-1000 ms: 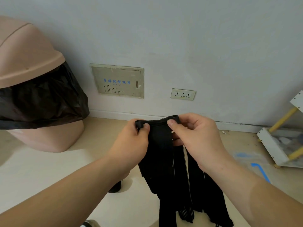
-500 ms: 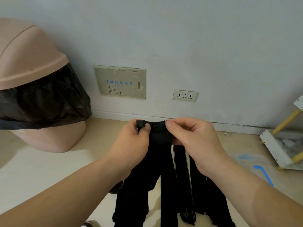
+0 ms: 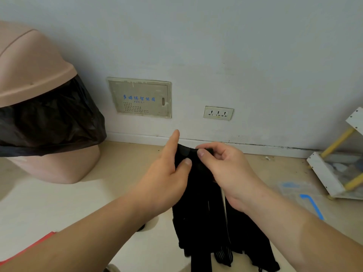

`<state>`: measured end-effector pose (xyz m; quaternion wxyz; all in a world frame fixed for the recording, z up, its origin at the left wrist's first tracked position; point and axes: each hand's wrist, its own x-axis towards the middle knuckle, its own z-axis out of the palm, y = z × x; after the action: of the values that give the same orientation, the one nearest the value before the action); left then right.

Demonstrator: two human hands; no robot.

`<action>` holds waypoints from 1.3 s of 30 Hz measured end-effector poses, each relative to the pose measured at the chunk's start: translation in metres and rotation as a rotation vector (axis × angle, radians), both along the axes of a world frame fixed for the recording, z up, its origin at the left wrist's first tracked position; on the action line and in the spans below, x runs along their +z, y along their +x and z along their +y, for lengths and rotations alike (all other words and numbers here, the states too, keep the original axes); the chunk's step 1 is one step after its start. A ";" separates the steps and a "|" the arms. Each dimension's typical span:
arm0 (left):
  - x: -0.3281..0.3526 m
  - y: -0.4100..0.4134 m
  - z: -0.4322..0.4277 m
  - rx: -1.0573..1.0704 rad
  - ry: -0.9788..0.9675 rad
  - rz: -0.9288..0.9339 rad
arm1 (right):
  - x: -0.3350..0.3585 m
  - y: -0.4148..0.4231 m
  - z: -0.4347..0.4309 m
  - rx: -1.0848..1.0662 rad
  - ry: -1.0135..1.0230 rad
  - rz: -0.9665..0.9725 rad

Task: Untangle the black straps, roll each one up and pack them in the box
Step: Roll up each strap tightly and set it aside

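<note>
Pinching black straps (image 3: 198, 205) at top, right hand (image 3: 225, 169) curled, left hand (image 3: 163, 185) thumb clamped, forefinger straight

The black straps (image 3: 198, 218) hang as one tangled bundle of flat, dark fabric bands above the floor, with no surface beneath them. The top end is folded over and pinched by the left hand (image 3: 165, 179) and the right hand (image 3: 225, 171). Several bands drop side by side, one finely striped near its end. Their lower ends run off the bottom edge.
</note>
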<state>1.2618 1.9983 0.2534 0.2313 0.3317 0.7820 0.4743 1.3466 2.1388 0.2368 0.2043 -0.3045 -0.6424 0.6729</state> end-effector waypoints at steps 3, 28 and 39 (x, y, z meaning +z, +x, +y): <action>-0.001 -0.003 0.001 -0.001 0.051 0.029 | -0.001 -0.003 0.001 -0.061 -0.078 0.003; 0.001 -0.015 0.003 0.160 0.278 -0.444 | 0.005 -0.002 -0.013 -0.030 -0.209 0.042; -0.002 -0.015 0.003 0.292 0.201 -0.306 | 0.010 0.005 -0.017 0.058 -0.089 0.052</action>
<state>1.2464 2.0016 0.2511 0.2421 0.1607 0.7263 0.6230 1.3517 2.1216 0.2463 0.1876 -0.2770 -0.6148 0.7142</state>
